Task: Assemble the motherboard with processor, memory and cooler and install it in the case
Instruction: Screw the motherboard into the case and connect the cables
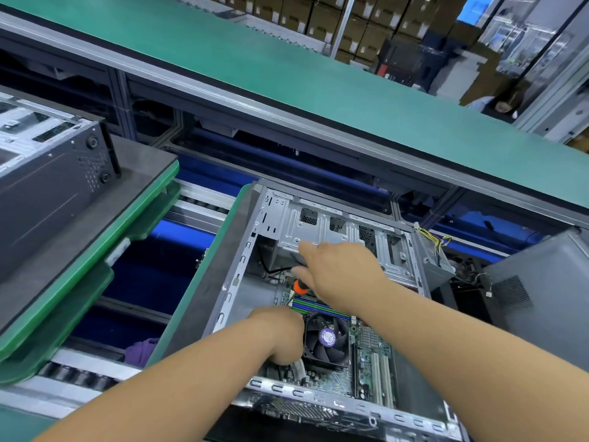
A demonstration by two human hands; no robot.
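The motherboard (366, 358), cooler (325, 339) fitted, lies inside the case (280, 218) toward its near edge. The right hand (338, 269) grips an orange-handled screwdriver (299, 287) at the board's far edge; the left hand (280, 336) curls around something beside the cooler, identity unclear. A slipped tip risks gouging the memory slots (318, 306).

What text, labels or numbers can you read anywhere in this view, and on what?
None can be read.
Purple sticker on the cooler fan: print too blurred.
Motherboard markings: too small.
Cardboard boxes at the back: dark marks, blurred.
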